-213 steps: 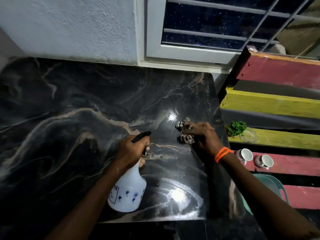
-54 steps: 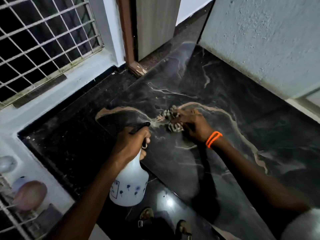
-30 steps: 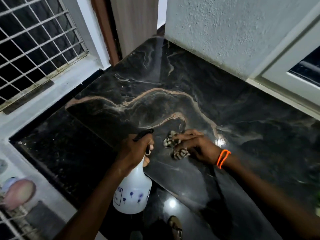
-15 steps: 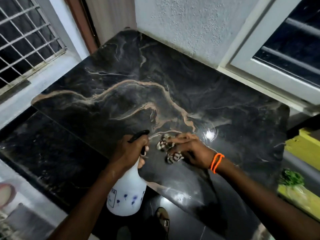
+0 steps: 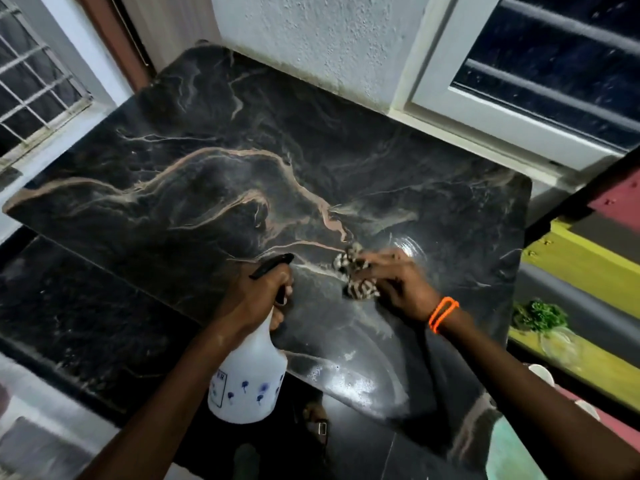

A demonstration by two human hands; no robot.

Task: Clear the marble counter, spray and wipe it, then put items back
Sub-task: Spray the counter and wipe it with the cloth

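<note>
The black marble counter [image 5: 214, 188] with tan veins fills the middle of the head view, bare and streaked wet near its front right. My left hand [image 5: 258, 296] grips the neck of a white spray bottle [image 5: 247, 379] with a black trigger and blue flower prints, held over the counter's front edge. My right hand [image 5: 398, 285], with an orange band at the wrist, presses a crumpled striped cloth [image 5: 358, 275] onto the marble, just right of the bottle's nozzle.
A rough white wall [image 5: 311, 39] and a window frame [image 5: 485, 109] border the counter's far side. Coloured wooden slats [image 5: 585, 268] stand to the right, holding a green plant [image 5: 538, 315] and white cups [image 5: 542, 374]. A barred window [image 5: 34, 88] is at the left.
My view has swung right across the counter. My right hand has slid the cloth to the right over the marble. My left hand keeps the spray bottle beside it.
</note>
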